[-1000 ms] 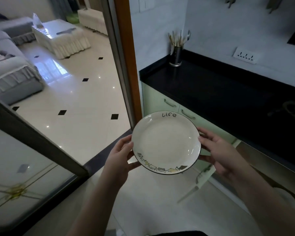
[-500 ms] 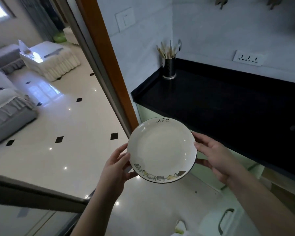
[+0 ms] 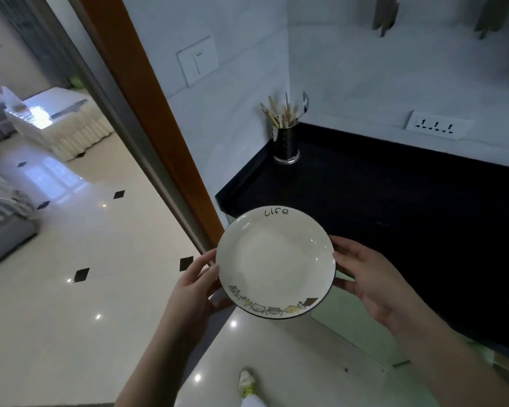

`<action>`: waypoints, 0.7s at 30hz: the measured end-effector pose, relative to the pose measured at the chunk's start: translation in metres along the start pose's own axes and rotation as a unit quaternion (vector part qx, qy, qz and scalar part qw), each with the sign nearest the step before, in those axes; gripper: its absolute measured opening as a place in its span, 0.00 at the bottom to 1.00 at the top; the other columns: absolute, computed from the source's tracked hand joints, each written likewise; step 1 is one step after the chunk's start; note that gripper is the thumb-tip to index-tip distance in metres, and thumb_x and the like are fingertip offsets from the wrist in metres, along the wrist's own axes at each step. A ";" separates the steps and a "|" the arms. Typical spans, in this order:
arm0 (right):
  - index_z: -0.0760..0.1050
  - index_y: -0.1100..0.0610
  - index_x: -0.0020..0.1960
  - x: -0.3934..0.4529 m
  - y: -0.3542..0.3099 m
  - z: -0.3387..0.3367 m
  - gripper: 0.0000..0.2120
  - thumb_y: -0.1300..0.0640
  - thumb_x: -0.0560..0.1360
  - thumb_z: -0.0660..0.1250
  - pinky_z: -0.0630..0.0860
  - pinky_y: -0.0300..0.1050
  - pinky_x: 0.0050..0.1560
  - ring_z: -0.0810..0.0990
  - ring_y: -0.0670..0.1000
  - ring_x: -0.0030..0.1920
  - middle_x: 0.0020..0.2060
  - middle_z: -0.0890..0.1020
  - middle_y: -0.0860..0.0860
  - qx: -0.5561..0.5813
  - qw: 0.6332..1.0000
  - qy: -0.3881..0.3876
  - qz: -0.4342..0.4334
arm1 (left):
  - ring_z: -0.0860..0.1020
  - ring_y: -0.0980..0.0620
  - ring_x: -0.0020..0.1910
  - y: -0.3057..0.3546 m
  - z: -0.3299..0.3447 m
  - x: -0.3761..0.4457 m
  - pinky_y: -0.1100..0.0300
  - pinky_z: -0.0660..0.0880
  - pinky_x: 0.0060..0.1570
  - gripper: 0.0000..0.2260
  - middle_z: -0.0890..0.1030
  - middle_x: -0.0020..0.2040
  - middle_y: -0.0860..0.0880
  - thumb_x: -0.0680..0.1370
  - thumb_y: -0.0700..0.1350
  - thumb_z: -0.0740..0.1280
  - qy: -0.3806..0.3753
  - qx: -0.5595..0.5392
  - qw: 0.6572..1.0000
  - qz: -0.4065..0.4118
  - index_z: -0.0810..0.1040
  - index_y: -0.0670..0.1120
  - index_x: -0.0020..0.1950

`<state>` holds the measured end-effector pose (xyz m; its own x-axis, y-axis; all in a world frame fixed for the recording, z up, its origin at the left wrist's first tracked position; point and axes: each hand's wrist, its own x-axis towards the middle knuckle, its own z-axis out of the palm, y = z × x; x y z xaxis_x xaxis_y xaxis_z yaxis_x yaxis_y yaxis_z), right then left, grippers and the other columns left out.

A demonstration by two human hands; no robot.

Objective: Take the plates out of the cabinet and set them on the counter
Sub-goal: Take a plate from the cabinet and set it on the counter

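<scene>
Head view, from left to right: the left hand (image 3: 196, 292) comes up from below and takes the plate (image 3: 275, 261) at its left rim, thumb lying on the upper edge and the fingers curled out of sight beneath. The plate itself is held in the air between both hands, roughly level, face up, with its far edge over the near corner of the black tabletop (image 3: 394, 207) and the rest still out over the floor (image 3: 100, 274). It is white and glossy with a thin dark rim line, the word "life" at the far edge and a band of small drawings at the near edge. The right hand (image 3: 370, 277) takes the opposite rim, fingers spread along and under the edge.

By its look the plate is glazed ceramic: stiff, moderately heavy for its size, smooth enough to slip from a loose hold, and liable to chip or break if it meets the stone-like tabletop hard. The rim is the sensible place to hold, thumb above and fingers below, on opposite sides as here. Setting it down probably calls for lowering it flat and sliding the fingers out last. A metal utensil holder (image 3: 286, 142) stands in the far corner, well apart from the plate.
</scene>
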<state>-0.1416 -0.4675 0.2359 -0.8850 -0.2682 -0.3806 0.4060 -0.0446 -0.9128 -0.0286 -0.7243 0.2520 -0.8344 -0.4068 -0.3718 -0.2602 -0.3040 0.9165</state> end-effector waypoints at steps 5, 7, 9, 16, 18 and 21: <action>0.80 0.45 0.52 0.039 -0.008 0.015 0.16 0.64 0.79 0.62 0.81 0.40 0.40 0.85 0.46 0.49 0.48 0.86 0.41 0.018 1.000 0.016 -0.008 | 0.83 0.41 0.45 0.010 0.000 0.067 0.37 0.82 0.45 0.10 0.85 0.50 0.43 0.81 0.44 0.64 -0.027 0.002 1.000 -0.012 0.81 0.51 0.60; 0.81 0.45 0.51 0.059 -0.012 0.028 0.17 0.66 0.80 0.61 0.81 0.38 0.38 0.85 0.45 0.48 0.48 0.86 0.42 0.014 0.999 0.038 -0.013 | 0.84 0.42 0.45 0.016 -0.005 0.103 0.46 0.84 0.39 0.10 0.85 0.50 0.42 0.81 0.44 0.64 -0.051 -0.002 0.998 -0.021 0.81 0.50 0.60; 0.81 0.44 0.51 0.079 -0.016 0.042 0.18 0.66 0.79 0.60 0.80 0.37 0.37 0.85 0.45 0.47 0.48 0.86 0.42 0.006 0.998 0.065 -0.017 | 0.85 0.42 0.47 0.024 -0.010 0.136 0.53 0.82 0.37 0.10 0.85 0.51 0.42 0.81 0.44 0.64 -0.078 0.003 0.996 -0.036 0.80 0.50 0.61; 0.82 0.41 0.51 0.138 -0.021 0.078 0.20 0.64 0.79 0.61 0.80 0.36 0.39 0.84 0.42 0.49 0.49 0.85 0.40 0.012 0.988 0.149 -0.025 | 0.83 0.42 0.52 0.056 -0.013 0.257 0.46 0.82 0.42 0.11 0.84 0.55 0.44 0.80 0.47 0.67 -0.157 0.066 0.984 -0.048 0.79 0.51 0.62; 0.80 0.41 0.52 0.151 -0.018 0.078 0.20 0.65 0.78 0.60 0.80 0.37 0.40 0.83 0.41 0.48 0.48 0.84 0.38 0.006 0.982 0.186 -0.019 | 0.83 0.44 0.51 0.058 -0.004 0.281 0.46 0.82 0.42 0.10 0.84 0.55 0.46 0.80 0.46 0.66 -0.181 0.087 0.979 -0.048 0.80 0.53 0.61; 0.78 0.43 0.52 0.166 -0.014 0.071 0.19 0.66 0.78 0.60 0.80 0.37 0.39 0.83 0.40 0.47 0.47 0.84 0.37 0.012 0.974 0.226 -0.005 | 0.84 0.46 0.50 0.053 0.010 0.304 0.51 0.82 0.42 0.10 0.84 0.54 0.48 0.81 0.46 0.64 -0.228 0.111 0.966 -0.044 0.80 0.57 0.60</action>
<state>-0.2782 -0.5795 0.1964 -0.8967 0.1830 -0.4032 0.3972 -0.0696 -0.9151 -0.3012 -0.8558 0.1892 -0.9186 0.0501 -0.3919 -0.3951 -0.1067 0.9124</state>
